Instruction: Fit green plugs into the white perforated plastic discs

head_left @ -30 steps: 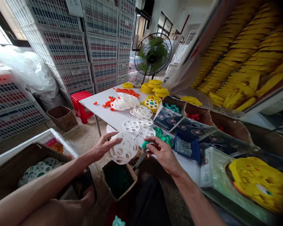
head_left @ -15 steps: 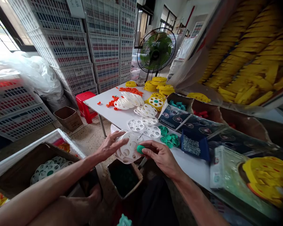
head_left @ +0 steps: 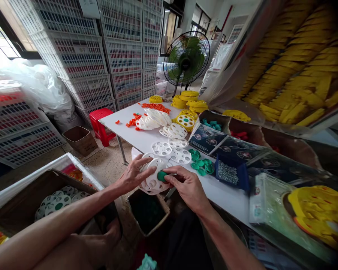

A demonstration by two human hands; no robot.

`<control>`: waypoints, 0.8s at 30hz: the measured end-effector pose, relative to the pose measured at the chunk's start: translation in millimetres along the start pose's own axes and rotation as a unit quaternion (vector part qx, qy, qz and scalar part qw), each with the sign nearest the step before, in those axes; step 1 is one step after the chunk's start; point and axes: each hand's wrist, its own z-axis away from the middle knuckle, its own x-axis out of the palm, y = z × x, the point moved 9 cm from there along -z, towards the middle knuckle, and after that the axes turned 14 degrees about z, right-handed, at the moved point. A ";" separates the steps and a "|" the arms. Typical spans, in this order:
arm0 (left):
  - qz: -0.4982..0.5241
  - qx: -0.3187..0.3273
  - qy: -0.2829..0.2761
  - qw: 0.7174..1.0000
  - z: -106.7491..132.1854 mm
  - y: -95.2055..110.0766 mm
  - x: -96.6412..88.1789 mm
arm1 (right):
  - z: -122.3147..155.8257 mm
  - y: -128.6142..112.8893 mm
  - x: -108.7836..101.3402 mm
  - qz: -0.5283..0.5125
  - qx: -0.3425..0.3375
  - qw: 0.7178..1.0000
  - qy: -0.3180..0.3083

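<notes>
My left hand (head_left: 136,172) is closed around the edge of several white plastic discs with round holes (head_left: 155,183), held up off the table's near edge. In my right hand (head_left: 183,183), thumb and fingers pinch a green round cap (head_left: 161,176), which lies against the middle of the front disc. Whether the cap is seated in the disc I cannot tell. Just beyond my hands, more white holed discs (head_left: 181,156) lie on the table. Loose green caps (head_left: 204,165) are heaped to the right of them.
A blue tray of small metal parts (head_left: 228,173) stands on the white table (head_left: 112,125) at right, beside cardboard bins (head_left: 236,150). Orange pieces (head_left: 156,108) and yellow rings (head_left: 188,99) lie farther back. Below my hands is an open box (head_left: 149,215); another box (head_left: 23,195) at left holds discs.
My right hand has moved slightly left, bringing the green cap from beside the white discs onto the middle of the front one. The left hand keeps its hold.
</notes>
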 end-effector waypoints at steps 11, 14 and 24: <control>-0.006 0.015 0.005 1.000 0.0 1.2 0.7 | -2.9 6.1 2.4 0.019 0.023 0.999 0.019; 0.005 0.020 -0.001 1.000 1.1 3.1 0.4 | -5.4 12.0 1.7 0.046 0.045 0.998 0.023; 0.029 -0.009 -0.004 1.000 3.3 0.8 -0.1 | -7.8 4.8 -9.1 0.124 -0.004 0.991 0.048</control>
